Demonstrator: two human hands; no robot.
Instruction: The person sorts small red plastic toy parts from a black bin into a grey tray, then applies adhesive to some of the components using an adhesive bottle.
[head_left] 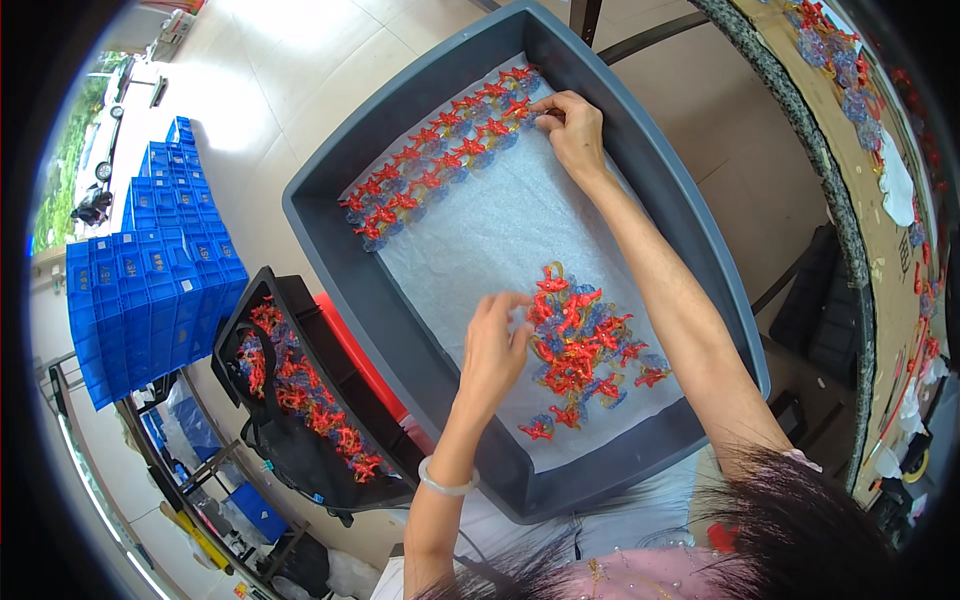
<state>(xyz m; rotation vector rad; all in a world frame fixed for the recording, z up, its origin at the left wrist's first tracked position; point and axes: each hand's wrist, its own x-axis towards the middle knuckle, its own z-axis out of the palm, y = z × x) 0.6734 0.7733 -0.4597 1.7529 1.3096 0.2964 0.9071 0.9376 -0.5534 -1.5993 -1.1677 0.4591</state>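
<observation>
A deep grey tray (345,262) lies in front of me, lined with a white sheet (480,235). Along its far left end run two neat rows of small star-shaped plastic pieces (430,165), red with clear blue and yellow parts. My right hand (575,135) is at the right end of these rows, thumb and fingertips pinched on one piece. A loose pile of the same pieces (580,345) is heaped in the near part of the tray. Just left of that pile hovers my left hand (492,350), its fingers blurred; whether they hold anything is unclear.
To the left stands a black crate (340,395) holding more red and blue pieces, with a black strap across it. Blue plastic crates (150,300) are stacked beyond. At right, a curved table edge (835,190) carries further pieces and scraps.
</observation>
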